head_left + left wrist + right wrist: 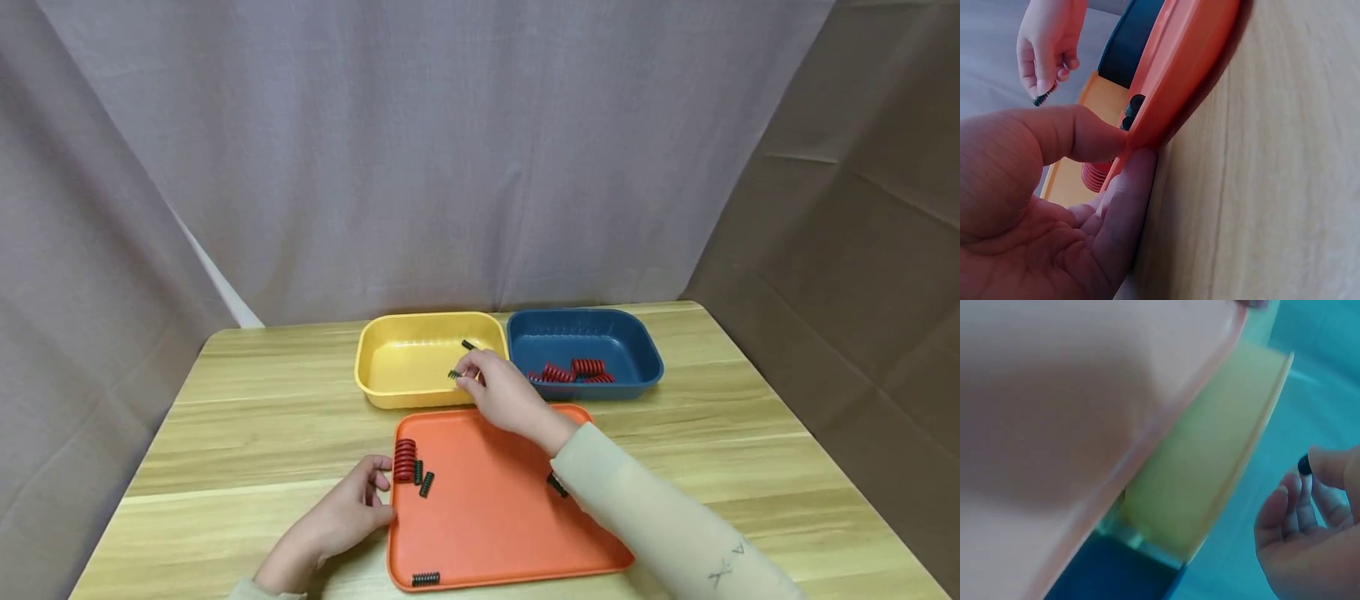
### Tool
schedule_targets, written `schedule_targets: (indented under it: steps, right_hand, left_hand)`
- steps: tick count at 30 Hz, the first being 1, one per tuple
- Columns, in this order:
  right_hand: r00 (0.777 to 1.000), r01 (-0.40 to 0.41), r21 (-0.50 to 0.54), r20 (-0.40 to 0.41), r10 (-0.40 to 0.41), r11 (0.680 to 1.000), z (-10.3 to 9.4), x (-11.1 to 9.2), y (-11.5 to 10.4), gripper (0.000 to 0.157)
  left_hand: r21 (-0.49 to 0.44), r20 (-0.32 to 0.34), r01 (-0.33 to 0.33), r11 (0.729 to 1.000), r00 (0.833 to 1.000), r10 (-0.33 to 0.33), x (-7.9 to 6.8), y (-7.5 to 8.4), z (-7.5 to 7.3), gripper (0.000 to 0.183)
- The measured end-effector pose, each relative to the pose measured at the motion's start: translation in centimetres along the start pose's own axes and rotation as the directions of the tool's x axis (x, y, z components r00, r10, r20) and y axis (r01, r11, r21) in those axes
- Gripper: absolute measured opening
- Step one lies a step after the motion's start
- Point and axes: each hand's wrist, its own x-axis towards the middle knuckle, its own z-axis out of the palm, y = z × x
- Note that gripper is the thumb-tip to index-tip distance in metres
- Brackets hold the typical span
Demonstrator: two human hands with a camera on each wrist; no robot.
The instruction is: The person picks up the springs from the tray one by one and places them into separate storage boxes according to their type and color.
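- Right hand (pixel 504 393): fingers pinching a small dark spring (pixel 454 375), held over the yellow bin (pixel 384 401).
- Left hand (pixel 347 510): thumb and fingers gripping the left rim of the orange tray (pixel 495 508).
- Tray, left side: red spring (pixel 405 461) with two short dark springs (pixel 427 484) beside it; another dark coil (pixel 426 578) at near edge; more dark, partly hidden by the right sleeve (pixel 637 517).
- Yellow bin: one dark piece (pixel 468 344) inside.
- Blue bin (pixel 647 371), right of yellow: red coils (pixel 588 367).
- All on wood-grain surface (pixel 255 417).
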Motion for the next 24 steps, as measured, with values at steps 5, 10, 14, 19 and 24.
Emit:
schedule_targets:
  steps: [5,10,14,19,24]
  right_hand:
    - [0.994,-0.067,-0.031,-0.089,0.065,0.997,-0.4,1.7,1.1,0.013]
    - [0.989,-0.103,-0.114,-0.117,0.089,0.988,0.3,3.1,2.0,0.015]
    - [0.988,-0.113,-0.136,-0.118,0.097,0.984,1.1,3.9,2.4,0.016]
    - [0.988,-0.118,-0.151,-0.115,0.101,0.981,1.5,4.2,2.8,0.015]
    - [0.988,-0.11,-0.157,-0.122,0.091,0.982,1.9,4.6,3.0,0.016]
  left_hand:
    - [-0.025,0.016,0.003,1.0,1.0,-0.002,-0.2,0.2,0.1,0.06]
    - [-0.046,-0.008,-0.026,0.999,1.0,0.026,-0.7,0.7,0.5,0.062]
    - [0.02,-0.047,-0.055,0.998,0.997,0.056,-0.9,0.8,0.7,0.063]
    - [0.029,-0.031,-0.049,0.998,0.998,0.049,-0.8,0.8,0.6,0.067]
    - [-0.018,-0.015,-0.031,0.999,0.999,0.03,-0.5,0.6,0.4,0.068]
